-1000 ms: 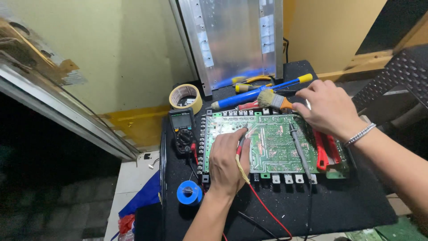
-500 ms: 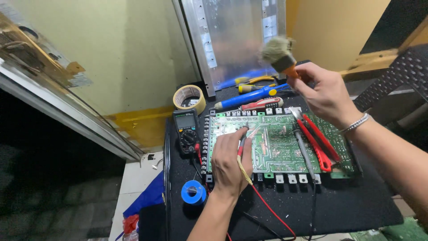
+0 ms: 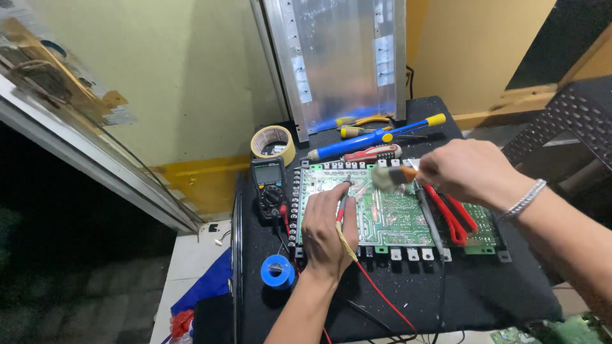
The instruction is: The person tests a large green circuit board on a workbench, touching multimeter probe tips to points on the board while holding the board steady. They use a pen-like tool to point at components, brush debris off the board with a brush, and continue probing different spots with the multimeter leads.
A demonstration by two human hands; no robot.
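Two hands at a green circuit board [image 3: 395,213] on a black desk [image 3: 484,293].

The left hand [image 3: 325,232] lies palm-down on the board's left part, forearm coming up from the lower edge, its fingers closed around a slim probe [image 3: 343,202] whose tip points up onto the board; red and yellow leads trail back past the wrist. The right hand [image 3: 468,172] reaches in from the right, a bracelet on its wrist, fingers pinched on the handle of a small brush [image 3: 390,176] whose bristles are held over the board's upper middle, blurred. Red-handled pliers [image 3: 454,213] lie on the board's right side. A multimeter [image 3: 268,186] sits just left of the board, a blue tape roll [image 3: 277,272] below it, a tan tape roll [image 3: 273,143] and screwdrivers [image 3: 376,137] behind.
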